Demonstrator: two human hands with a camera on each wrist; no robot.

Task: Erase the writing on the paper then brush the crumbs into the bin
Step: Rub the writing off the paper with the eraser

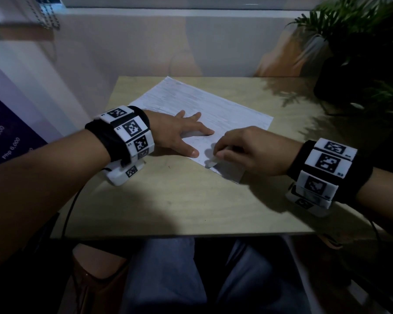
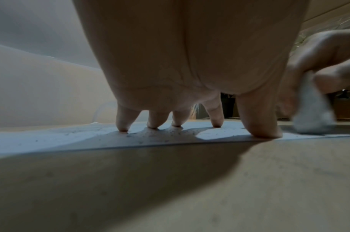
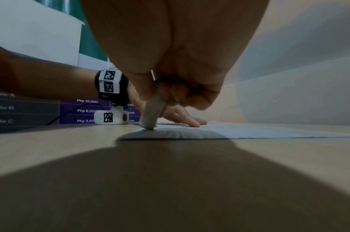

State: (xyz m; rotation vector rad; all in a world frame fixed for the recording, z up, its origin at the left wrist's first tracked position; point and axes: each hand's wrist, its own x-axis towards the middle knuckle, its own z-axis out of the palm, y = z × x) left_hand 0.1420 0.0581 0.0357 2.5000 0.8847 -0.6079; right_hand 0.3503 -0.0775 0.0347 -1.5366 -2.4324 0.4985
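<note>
A white sheet of paper (image 1: 197, 103) with faint pencil lines lies slanted on the light wooden table (image 1: 179, 200). My left hand (image 1: 182, 132) lies flat on the sheet's near left part, fingers spread and fingertips (image 2: 216, 124) pressing it down. My right hand (image 1: 243, 150) pinches a white eraser (image 1: 210, 163) whose tip touches the paper's near corner. The eraser (image 3: 151, 114) stands nearly upright on the sheet in the right wrist view, and blurred in the left wrist view as eraser (image 2: 311, 113). Small dark crumbs (image 2: 170, 133) dot the paper (image 2: 51, 138) around my left fingers.
A potted plant (image 1: 361, 53) stands at the table's back right corner. A pale wall (image 1: 168, 46) runs behind the table. A purple poster (image 3: 86, 109) with price text hangs to the left. My knees in jeans (image 1: 168, 279) show below the table's front edge.
</note>
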